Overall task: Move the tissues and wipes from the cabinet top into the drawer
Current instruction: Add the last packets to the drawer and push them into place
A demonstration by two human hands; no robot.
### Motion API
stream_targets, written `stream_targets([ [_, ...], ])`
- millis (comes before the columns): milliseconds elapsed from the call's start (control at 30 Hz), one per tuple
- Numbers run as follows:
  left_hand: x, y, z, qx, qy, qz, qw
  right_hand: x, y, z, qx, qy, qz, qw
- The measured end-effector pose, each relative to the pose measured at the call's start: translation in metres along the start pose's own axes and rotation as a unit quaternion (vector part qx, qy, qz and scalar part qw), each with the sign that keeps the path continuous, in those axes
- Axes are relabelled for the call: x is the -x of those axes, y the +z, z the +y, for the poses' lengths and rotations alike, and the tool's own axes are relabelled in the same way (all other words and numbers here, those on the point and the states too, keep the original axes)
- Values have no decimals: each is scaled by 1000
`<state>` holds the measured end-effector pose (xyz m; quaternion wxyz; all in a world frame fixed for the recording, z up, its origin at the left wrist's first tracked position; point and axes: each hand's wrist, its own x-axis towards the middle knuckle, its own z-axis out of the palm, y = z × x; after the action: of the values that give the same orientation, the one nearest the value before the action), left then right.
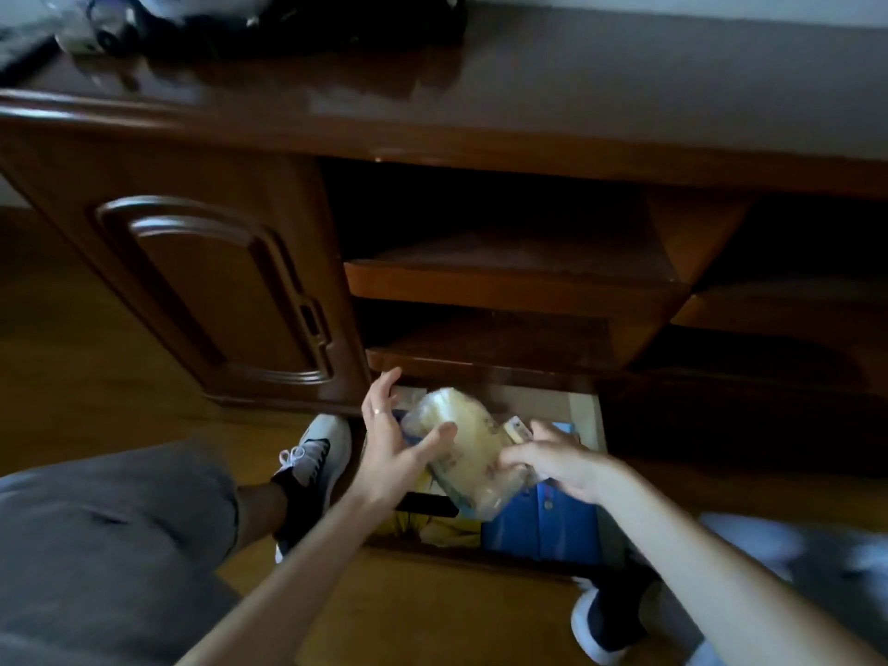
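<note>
Both bare forearms are reaching forward and down from the lower edge of the view toward the open bottom drawer of the dark brown glossy wooden cabinet. The left hand is turning palm inward, fingers spread and nearly straight, thumb lying against the side of the pale yellow soft pack of tissues in clear plastic wrap; a thin ring is showing on one finger. The right hand is coming in from the other side, fingers curling round the pack's right end and pinching it. The pack is hanging tilted between the two hands, just above the drawer's contents. Small print on the wrap is too blurred to read. Beneath it, a blue flat package and a yellow item are lying in the drawer. Farther back, the cabinet's polished top is carrying blurred dark and white objects at its far left.
</note>
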<state>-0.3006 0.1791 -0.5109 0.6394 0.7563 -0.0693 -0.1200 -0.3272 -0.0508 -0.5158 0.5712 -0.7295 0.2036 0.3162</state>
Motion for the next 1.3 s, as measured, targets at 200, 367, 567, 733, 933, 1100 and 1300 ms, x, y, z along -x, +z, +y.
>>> stream_targets([
  [200,-30,-21,-54,85,-201,60,974,-39,7,-2,-18,-53,-16,998],
  [367,-41,-11,-99,18,-230,100,968,-80,35,32,-41,12,68,997],
  [567,-63,-26,-117,-130,-128,142,973,-135,38,19,-33,-34,213,976],
  [733,-76,-45,-130,-276,-88,203,935,-184,45,19,25,-28,222,974],
  [933,-100,-37,-136,-474,89,58,874,-213,58,43,199,6,217,956],
  [1100,-115,-24,-149,-612,105,-156,768,-220,63,48,372,-51,201,905],
  [1300,-112,-24,-165,-683,128,-200,690,-209,43,49,338,-86,192,917],
])
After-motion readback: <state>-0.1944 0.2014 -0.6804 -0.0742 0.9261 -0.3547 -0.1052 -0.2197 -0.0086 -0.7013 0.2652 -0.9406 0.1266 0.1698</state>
